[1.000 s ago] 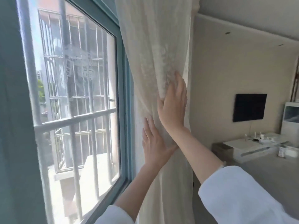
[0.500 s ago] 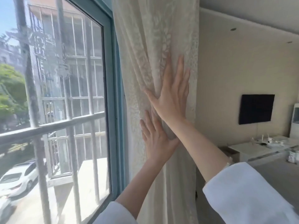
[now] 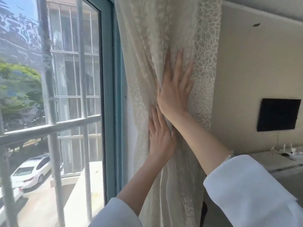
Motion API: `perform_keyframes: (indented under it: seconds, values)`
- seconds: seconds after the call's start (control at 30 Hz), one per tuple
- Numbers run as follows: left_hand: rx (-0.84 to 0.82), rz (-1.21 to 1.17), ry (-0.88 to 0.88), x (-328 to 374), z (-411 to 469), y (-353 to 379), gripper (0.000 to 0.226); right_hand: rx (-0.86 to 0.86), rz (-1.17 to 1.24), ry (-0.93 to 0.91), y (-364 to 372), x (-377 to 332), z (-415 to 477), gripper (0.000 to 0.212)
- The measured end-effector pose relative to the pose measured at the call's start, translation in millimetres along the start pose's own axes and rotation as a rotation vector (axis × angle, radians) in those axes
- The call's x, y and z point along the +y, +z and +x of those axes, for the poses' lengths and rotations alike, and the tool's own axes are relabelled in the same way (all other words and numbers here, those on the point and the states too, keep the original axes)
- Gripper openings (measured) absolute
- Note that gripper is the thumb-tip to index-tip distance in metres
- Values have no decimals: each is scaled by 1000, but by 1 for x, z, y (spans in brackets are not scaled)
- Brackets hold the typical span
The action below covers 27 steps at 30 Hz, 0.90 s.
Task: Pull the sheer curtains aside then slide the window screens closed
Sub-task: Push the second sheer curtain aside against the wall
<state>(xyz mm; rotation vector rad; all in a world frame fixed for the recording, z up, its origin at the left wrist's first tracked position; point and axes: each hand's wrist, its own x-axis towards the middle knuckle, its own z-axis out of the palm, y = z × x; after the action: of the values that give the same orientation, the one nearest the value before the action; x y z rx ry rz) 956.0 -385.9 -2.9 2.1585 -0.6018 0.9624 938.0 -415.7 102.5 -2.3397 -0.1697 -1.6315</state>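
Step in hand: pulling the sheer curtain point(image 3: 164, 46) aside, nearly done by the look of it.
Curtain: bunched in folds at the right edge of the window frame point(image 3: 109, 95), against the wall.
Right hand point(image 3: 176, 89): flat, fingers spread, pressing the gathered folds; nothing grasped.
Left hand point(image 3: 161, 138): just below it, flat on the cloth, also grasping nothing.
Window screen: I cannot tell where it sits.
Next move: likely let go, reach left to the frame, find the screen's edge and slide it.
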Motion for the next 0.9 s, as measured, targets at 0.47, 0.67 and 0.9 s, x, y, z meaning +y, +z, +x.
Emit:
perform_keyframes:
  seconds: [0.47,0.67,0.9]
  values:
    - [-187,-103,12,-32,18,126,68,-194,-210,156,82,116,-14,68]
    - [-34,57,51,-38,30,148,79,-184,-203,162,112,150,-1,64]
    - [403,211,15,-52,21,143,86,-155,-128,98,133,165,14,64]
